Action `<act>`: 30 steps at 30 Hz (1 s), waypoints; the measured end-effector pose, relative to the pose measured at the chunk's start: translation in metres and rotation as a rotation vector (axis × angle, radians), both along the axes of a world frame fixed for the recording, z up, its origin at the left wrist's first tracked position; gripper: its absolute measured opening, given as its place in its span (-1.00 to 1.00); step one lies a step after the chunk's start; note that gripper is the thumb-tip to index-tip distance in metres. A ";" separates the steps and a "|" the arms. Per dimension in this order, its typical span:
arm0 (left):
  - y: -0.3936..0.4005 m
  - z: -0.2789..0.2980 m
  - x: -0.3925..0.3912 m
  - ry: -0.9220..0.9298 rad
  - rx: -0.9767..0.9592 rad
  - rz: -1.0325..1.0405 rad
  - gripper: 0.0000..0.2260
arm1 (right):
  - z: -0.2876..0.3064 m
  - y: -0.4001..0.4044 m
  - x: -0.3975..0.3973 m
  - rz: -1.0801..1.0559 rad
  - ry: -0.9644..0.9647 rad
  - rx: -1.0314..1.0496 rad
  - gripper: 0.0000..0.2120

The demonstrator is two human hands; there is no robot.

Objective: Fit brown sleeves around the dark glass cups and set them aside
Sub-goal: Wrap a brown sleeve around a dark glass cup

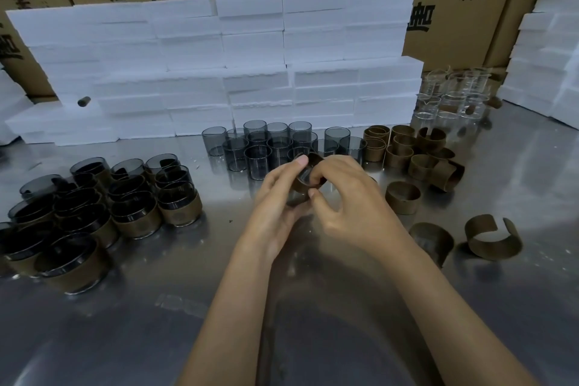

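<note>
Both hands meet above the middle of the shiny metal table (313,307), holding one dark glass cup (302,180) tipped on its side with its open mouth facing the camera. The left hand (275,200) is closed round the cup from the 9 o'clock side, thumb on the rim. The right hand (347,197) pinches a brown sleeve (315,160) that curls over the cup's top edge. The sleeve is a matt, tan-brown band with an open split; the glass is smoky grey and see-through.

At 12 o'clock stand bare cups (269,147), at 2 o'clock loose sleeves (410,150), and at 9 o'clock finished cups (94,207) wearing their bands. White foam blocks (219,72) are stacked behind.
</note>
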State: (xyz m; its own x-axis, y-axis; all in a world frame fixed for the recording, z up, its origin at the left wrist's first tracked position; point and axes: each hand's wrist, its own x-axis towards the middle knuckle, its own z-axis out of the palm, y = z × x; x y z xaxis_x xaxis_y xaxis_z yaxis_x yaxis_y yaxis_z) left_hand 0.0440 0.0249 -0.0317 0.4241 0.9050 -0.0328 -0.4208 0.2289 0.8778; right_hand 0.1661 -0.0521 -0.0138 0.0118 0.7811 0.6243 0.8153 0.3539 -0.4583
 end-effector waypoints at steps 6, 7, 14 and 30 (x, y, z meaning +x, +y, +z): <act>-0.005 -0.002 0.005 0.030 0.001 0.036 -0.69 | 0.006 -0.005 -0.010 0.029 0.351 -0.003 -0.91; -0.005 -0.002 0.006 0.021 -0.008 0.046 -0.63 | 0.007 -0.005 -0.010 0.038 0.491 0.035 -0.89; -0.013 -0.001 0.014 0.082 0.068 -0.012 -0.41 | 0.008 0.004 -0.004 -0.032 1.001 -0.241 -0.59; -0.018 0.002 0.015 0.040 0.022 0.005 -0.77 | -0.006 0.010 0.001 0.017 0.959 -0.389 -0.49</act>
State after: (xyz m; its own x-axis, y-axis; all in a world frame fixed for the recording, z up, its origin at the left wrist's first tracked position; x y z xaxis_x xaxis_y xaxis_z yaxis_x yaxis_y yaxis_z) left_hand 0.0585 0.0065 -0.0300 0.4187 0.9076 -0.0300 -0.3861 0.2078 0.8988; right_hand 0.1671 -0.0425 -0.0196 0.3586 0.9314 0.0625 0.0432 0.0504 -0.9978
